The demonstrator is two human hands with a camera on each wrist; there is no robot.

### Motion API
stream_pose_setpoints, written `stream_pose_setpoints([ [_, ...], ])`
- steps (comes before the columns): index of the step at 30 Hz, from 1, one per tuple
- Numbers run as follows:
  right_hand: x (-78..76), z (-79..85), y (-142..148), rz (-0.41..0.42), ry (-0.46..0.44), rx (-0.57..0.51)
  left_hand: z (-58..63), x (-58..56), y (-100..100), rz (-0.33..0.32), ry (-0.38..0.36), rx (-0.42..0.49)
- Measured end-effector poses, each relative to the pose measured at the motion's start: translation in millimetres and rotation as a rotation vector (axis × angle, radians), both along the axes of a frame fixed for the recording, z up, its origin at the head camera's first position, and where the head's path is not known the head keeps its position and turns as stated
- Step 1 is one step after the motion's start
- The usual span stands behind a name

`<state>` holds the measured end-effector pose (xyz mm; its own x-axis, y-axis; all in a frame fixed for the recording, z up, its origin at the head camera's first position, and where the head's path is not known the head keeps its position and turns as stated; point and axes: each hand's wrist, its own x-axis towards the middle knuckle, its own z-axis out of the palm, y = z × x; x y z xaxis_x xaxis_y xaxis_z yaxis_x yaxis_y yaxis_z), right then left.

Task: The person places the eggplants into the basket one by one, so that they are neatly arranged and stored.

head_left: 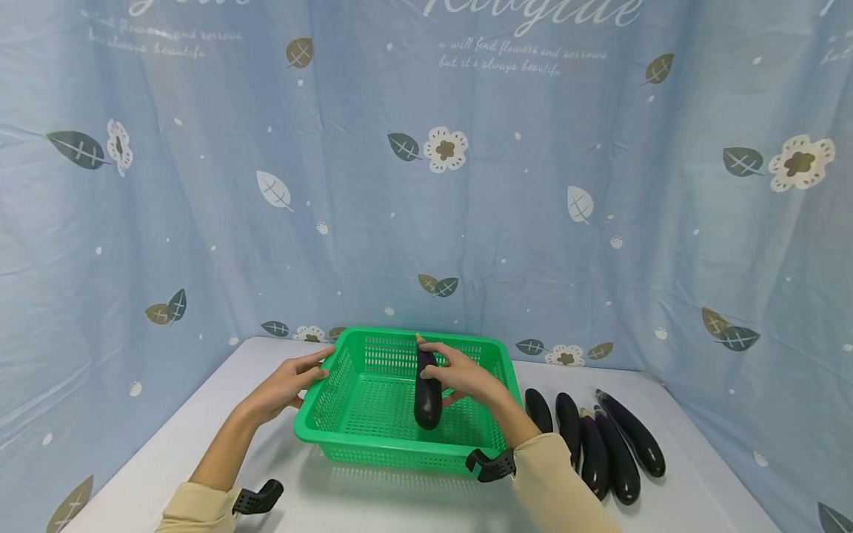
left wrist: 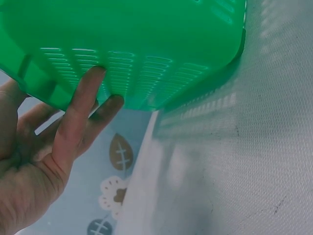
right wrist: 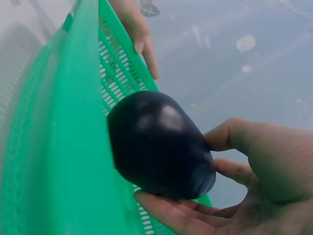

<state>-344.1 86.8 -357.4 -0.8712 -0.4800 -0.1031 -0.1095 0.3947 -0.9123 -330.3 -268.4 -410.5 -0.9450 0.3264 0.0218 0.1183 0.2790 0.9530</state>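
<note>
A green plastic basket [head_left: 373,446] with slotted walls stands at the middle of the white table. My left hand [head_left: 283,385] holds its left rim; in the left wrist view, fingertips [left wrist: 93,78] touch the outside of the slotted wall. Over the inside of the basket, my right hand [head_left: 463,374] grips a dark purple eggplant [head_left: 428,403], its stem end pointing away from me. The right wrist view has the eggplant's rounded end [right wrist: 151,142] close up, with thumb and fingers around its side. Whether the eggplant touches the basket floor, I cannot tell.
To the right of the basket, several more eggplants [head_left: 623,459] lie side by side on the white table [head_left: 693,496]; my right forearm partly covers some. A blue curtain [head_left: 373,222] with leaf and flower prints hangs behind the table.
</note>
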Motion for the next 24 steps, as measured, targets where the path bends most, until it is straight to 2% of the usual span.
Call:
stream_pose_setpoints([
  [9,4.1,-5.8,-19,0.031,-0.054,-0.011,-0.8,0.2,2,0.012,-0.005,0.0],
  [24,3.3,-10.4,-42,0.047,-0.116,0.049,-0.5,-1.7,0,0.026,-0.019,-0.002],
])
